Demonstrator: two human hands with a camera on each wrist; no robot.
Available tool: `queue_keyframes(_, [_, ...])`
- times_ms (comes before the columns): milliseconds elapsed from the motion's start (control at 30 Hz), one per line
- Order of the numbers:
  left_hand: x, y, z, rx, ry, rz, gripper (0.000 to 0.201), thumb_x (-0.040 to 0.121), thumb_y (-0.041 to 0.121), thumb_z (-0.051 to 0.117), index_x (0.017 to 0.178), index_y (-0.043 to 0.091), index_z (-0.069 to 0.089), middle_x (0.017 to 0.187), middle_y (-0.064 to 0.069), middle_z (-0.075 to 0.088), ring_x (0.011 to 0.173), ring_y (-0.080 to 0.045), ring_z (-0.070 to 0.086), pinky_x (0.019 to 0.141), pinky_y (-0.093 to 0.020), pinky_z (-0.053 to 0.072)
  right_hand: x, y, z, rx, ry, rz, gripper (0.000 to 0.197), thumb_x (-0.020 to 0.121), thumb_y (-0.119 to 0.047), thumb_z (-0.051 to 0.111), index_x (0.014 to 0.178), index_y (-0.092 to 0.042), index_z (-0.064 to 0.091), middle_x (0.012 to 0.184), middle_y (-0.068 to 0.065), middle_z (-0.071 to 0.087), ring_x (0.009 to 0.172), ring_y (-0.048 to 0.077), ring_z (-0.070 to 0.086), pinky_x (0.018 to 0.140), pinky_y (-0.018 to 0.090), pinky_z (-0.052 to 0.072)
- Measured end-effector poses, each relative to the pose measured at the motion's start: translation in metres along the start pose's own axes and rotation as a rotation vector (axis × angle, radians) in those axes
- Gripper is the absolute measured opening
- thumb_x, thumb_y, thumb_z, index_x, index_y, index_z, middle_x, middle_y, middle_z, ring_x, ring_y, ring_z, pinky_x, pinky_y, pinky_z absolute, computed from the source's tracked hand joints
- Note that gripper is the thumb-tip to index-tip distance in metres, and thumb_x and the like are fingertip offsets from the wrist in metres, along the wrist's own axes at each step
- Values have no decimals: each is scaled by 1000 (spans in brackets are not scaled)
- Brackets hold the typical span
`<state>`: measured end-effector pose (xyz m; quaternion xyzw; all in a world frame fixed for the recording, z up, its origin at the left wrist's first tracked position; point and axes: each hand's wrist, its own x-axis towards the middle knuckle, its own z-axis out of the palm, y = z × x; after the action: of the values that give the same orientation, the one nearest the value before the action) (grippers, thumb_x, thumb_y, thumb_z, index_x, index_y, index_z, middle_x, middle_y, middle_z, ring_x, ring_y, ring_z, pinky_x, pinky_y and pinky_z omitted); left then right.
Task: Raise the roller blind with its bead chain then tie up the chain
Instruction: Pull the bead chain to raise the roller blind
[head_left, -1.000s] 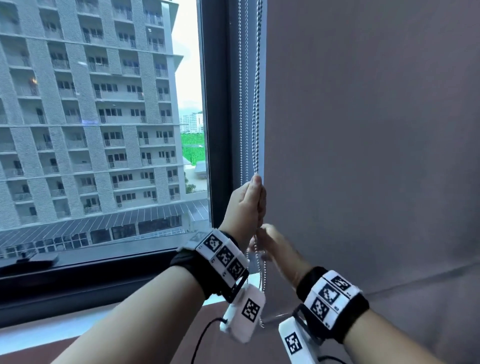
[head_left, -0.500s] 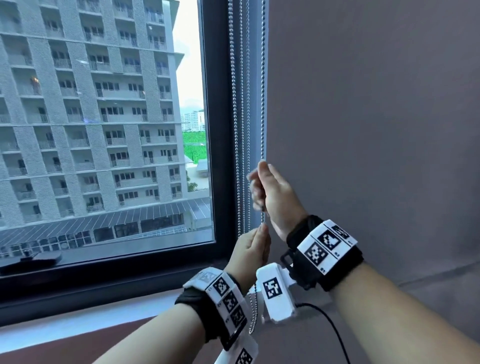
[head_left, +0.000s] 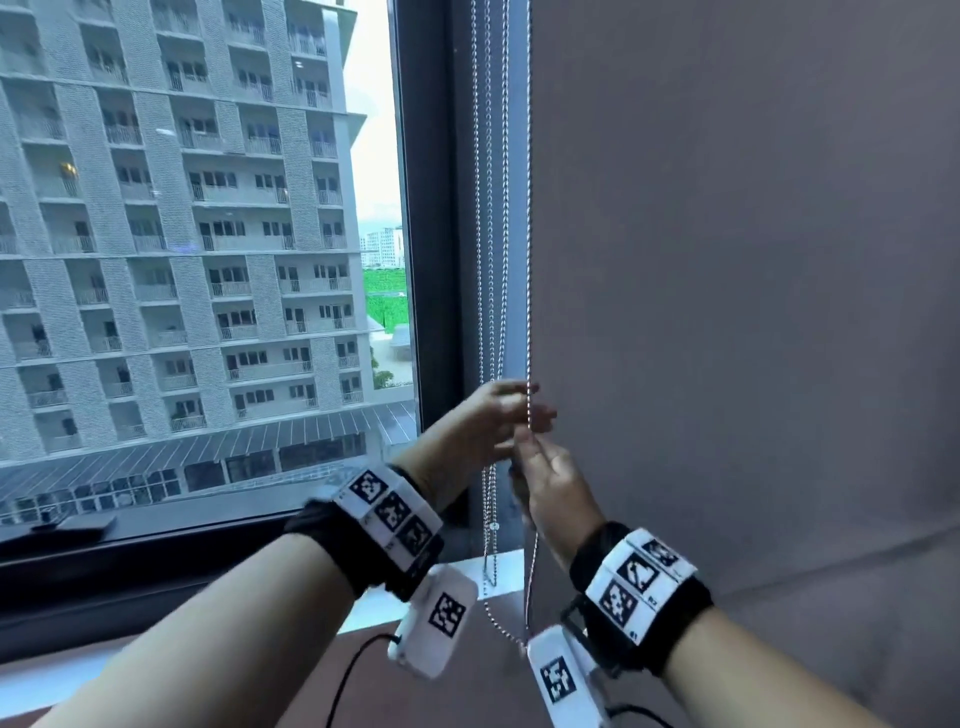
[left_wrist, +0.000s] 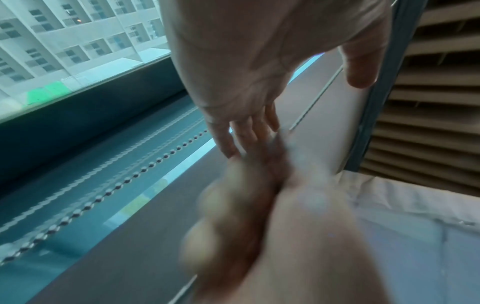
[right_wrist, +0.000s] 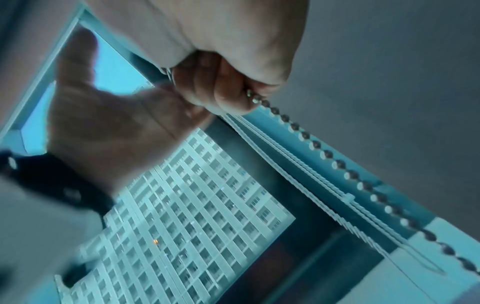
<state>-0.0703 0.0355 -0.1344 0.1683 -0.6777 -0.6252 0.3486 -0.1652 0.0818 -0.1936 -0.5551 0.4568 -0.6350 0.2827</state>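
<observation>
A grey-brown roller blind (head_left: 727, 260) covers the right side of the window. Its metal bead chain (head_left: 529, 260) hangs taut along the blind's left edge. My right hand (head_left: 550, 488) grips this strand low down; in the right wrist view its fingers (right_wrist: 228, 92) curl round the beads (right_wrist: 327, 154). My left hand (head_left: 488, 421) is just above it, fingers straight and spread beside the chain, holding nothing. The left wrist view shows that open palm (left_wrist: 246, 61), with the blurred right hand (left_wrist: 233, 195) below it. Slack chain (head_left: 498, 618) loops under my wrists.
Other bead strands (head_left: 488, 312) hang against the dark window frame (head_left: 431, 260). Left of them is bare glass with a tall building (head_left: 182, 234) outside. A pale sill (head_left: 498, 566) runs below. The left wrist view shows a slatted panel (left_wrist: 428, 123) and white bedding (left_wrist: 402, 205).
Half a second ago my right hand held the chain high and the left was below. The right hand has since come down with the chain, and the left has risen above it, open.
</observation>
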Motion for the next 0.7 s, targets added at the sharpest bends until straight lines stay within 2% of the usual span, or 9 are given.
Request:
queue_keyframes(67, [5,22,4,-12,-46,54,47,74,39,53,114,15,48,96,-6,63,89,-20,62,78,-33,44,-10,20,-1,-63,-8,46,42,99,-35,33,61,-21,39,47,-8,31,38,5,25,40,20,25])
queue_keyframes(167, [14,44,13,-81,-12,124,36,96,44,31,108,17,52,80,-4,60,70,-17,61,69,-30,45,-20,40,-1,-101,-2,74,40,100,-33,33,62,-20,32,46,-11,30,40,7,25,40,19,25])
queue_keyframes(233, [19,45,19,-134,92,209,37,98,44,28,84,19,52,59,0,41,47,-10,40,49,-22,33,-24,43,0,-78,0,66,40,99,-33,36,62,-19,33,49,-8,31,43,10,29,43,23,28])
queue_keyframes(300, [23,36,20,-103,193,306,40,98,40,33,63,21,38,54,2,25,40,-8,20,37,-17,19,-23,43,2,-34,-33,77,42,93,-45,43,63,-16,36,54,0,34,51,18,34,49,28,32])
queue_keyframes(367, [26,28,19,-85,237,342,42,98,35,36,59,21,31,52,2,23,39,-8,17,36,-16,16,-20,44,3,1,-112,124,69,75,-70,51,72,-1,44,65,11,42,62,24,40,58,35,36])
queue_keyframes(433, [27,24,14,-102,257,341,42,99,33,36,59,21,29,49,5,25,39,-7,17,37,-15,16,-17,43,-1,-14,-208,203,96,58,-82,55,91,8,48,78,15,50,69,26,46,65,36,39])
queue_keyframes(567, [24,16,6,-104,266,336,42,99,32,36,59,21,29,45,9,26,37,-6,18,36,-13,16,-10,35,-17,-81,-247,223,91,53,-86,50,113,-18,52,89,2,62,76,10,60,71,26,50])
queue_keyframes(633, [22,10,6,-107,266,332,42,98,32,36,59,20,29,44,9,27,36,-6,19,36,-13,17,-2,29,-21,-17,-205,193,91,53,-87,49,117,-22,52,99,2,65,89,12,61,87,35,48])
queue_keyframes(700, [20,3,7,-94,285,313,44,98,33,37,56,20,31,43,9,27,36,-7,19,36,-14,16,8,15,-20,24,-136,144,73,67,-78,47,114,-22,54,98,-1,65,93,15,59,91,40,45])
